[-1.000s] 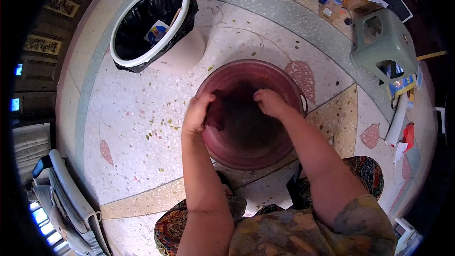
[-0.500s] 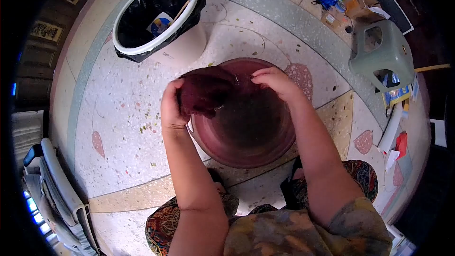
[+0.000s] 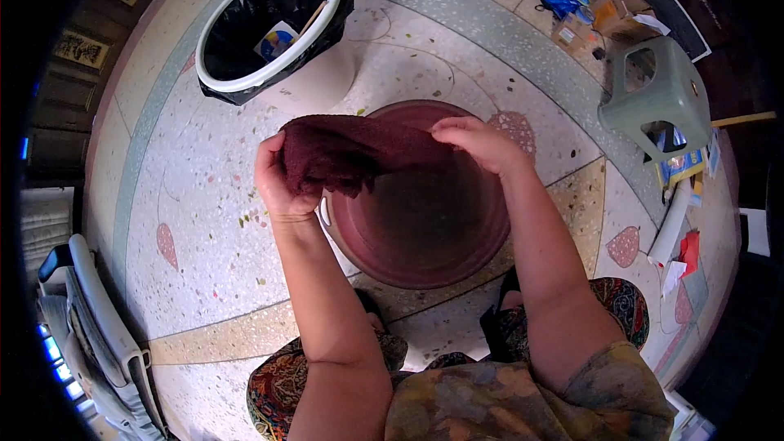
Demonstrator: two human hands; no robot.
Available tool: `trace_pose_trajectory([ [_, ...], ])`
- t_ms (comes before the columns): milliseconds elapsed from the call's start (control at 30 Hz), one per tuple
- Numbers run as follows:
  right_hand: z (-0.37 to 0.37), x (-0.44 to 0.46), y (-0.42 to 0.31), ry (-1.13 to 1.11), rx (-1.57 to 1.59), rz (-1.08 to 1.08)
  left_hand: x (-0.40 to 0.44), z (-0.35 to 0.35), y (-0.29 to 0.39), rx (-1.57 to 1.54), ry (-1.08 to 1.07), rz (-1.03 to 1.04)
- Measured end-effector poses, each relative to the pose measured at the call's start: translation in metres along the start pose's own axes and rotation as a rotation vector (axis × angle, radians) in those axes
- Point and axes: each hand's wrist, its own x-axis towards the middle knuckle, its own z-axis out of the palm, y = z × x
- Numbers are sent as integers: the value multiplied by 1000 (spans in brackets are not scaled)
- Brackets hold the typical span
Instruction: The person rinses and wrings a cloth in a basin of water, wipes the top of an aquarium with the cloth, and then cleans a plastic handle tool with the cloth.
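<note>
A dark maroon cloth [image 3: 339, 147] stretches between my two hands above a round reddish basin [image 3: 482, 253]. My left hand [image 3: 282, 188] is wrapped round its bunched left end, out past the basin's left rim. The tapered right end of the cloth is pinched in the fingers of my right hand [image 3: 482, 145], over the basin's upper right side. Part of the far rim is covered by the cloth. The basin's inside looks dark in the middle; whether it holds water I cannot tell for sure.
A white bin [image 3: 314, 90] with a black liner stands beyond the basin to the left. On the right are a green plastic stool [image 3: 653, 98], cardboard boxes [image 3: 629, 16] and a blue bundle [image 3: 559, 0]. Folded chairs [image 3: 98, 318] lean at lower left.
My left hand has moved left with the bunched end, and the cloth is now drawn out longer between both hands. My right hand has stayed almost in place.
</note>
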Motion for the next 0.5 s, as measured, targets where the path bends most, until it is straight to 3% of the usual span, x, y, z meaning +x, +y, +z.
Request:
trace_pose_trajectory([
  [33, 0, -1, 2, 32, -127, -31, 1, 1, -2, 86, 71, 8],
  [100, -2, 10, 18, 19, -95, -53, 1, 3, -6, 174, 141, 17],
  [167, -6, 16, 31, 7, -65, -75, -1, 0, -12, 735, 260, -9],
  [233, 0, 14, 26, -11, -167, -117, 7, -21, -20, 1238, 182, -109],
  [400, 11, 26, 30, -96, -230, -128, 11, -73, -70, 1940, -25, -245],
  [433, 15, 27, 29, -138, -262, -131, 15, -78, -80, 2072, -26, -604],
  [500, 18, 26, 24, -157, -281, -99, 7, -87, -95, 1952, -224, -338],
])
